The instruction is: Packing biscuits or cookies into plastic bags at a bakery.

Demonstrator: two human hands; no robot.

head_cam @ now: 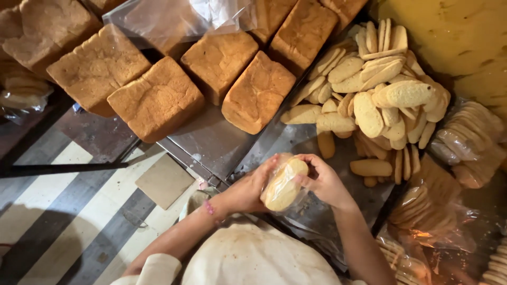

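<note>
A clear plastic bag [284,186] holding a stack of oval biscuits sits at picture centre, low, held above a metal tray [222,140]. The left hand [247,191] cups the bag from its nine o'clock side, fingers curled around it. The right hand [322,179] grips it from three o'clock, fingertips closed on the topmost biscuit at the bag's mouth. At one o'clock from the bag lies a loose heap of oval biscuits [372,89] on the tray. At eleven to twelve o'clock stand square bread loaves [158,100]. Filled biscuit bags [467,142] lie at three o'clock.
</note>
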